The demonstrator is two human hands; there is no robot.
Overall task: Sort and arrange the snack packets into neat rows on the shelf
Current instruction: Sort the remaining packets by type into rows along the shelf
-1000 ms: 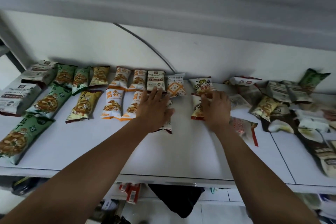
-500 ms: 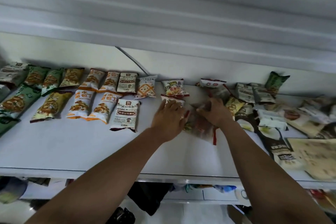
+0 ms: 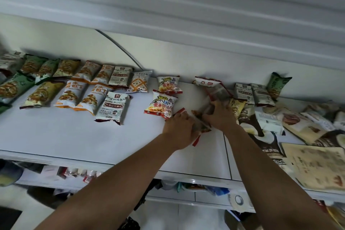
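Got the left hand (image 3: 179, 129) and the right hand (image 3: 220, 115) both on one clear packet (image 3: 200, 124) with red edges, a bit right of centre on the shelf (image 3: 93, 136). Left fingers curled over its near end, right fingers and thumb pinching the far end, so gripped from both sides. Can't tell if lifted or lying flat, too blurry right there.

Just left of that, two yellow packets (image 3: 164, 104), one behind the other, with the front one right beside the left hand.

Further left, two pretty tidy rows along the shelf. Front row (image 3: 89, 99) with a white packet (image 3: 113, 106) at its right end, then orange-and-white, then yellow-green, then green packets (image 3: 11, 87) cut off by the frame edge. Back row (image 3: 100, 73) tight along the wall (image 3: 186, 58), same sort of colours, ending on the right with a lattice packet (image 3: 139, 84).

Off to the right, a messy pile (image 3: 298, 123) of brown, white and beige packets, overlapping every which way, right up against the right hand. Also a second clear packet (image 3: 218, 91) with red edges just behind the right hand, and a dark green packet (image 3: 277, 84) propped upright against the wall behind the pile. Big beige bag (image 3: 317, 166) flat at the front right corner.

Underneath, a lower shelf (image 3: 168, 196) with odds and ends, too dim to name.
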